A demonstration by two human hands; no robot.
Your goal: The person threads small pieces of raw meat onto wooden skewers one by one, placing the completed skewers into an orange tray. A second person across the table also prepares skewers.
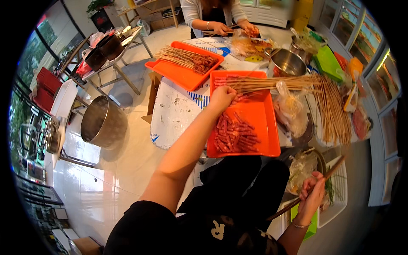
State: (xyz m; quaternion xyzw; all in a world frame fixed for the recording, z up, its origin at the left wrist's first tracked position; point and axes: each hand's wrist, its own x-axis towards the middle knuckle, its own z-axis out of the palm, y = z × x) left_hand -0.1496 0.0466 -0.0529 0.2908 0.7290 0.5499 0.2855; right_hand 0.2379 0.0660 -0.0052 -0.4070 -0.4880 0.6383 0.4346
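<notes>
My left hand (224, 97) is over the orange tray (264, 111), its fingertips pinched beside the meat ends of several bamboo skewers (271, 83). Whether something small is between those fingers is hidden. Strips of raw reddish meat (235, 134) lie loose in the near half of this tray. Low on the right, my right hand (312, 191) is closed around a long, thin brown stick (334, 167), possibly a bundle of sticks. It slants past my lap.
A second orange tray (188, 83) holds finished meat skewers. Bare bamboo skewers (333, 111) spread at right near a plastic bag (290, 110) and a steel pot (288, 62). Across the table a person's hands (221, 28) hold sticks. A large metal pot (103, 122) stands on the floor.
</notes>
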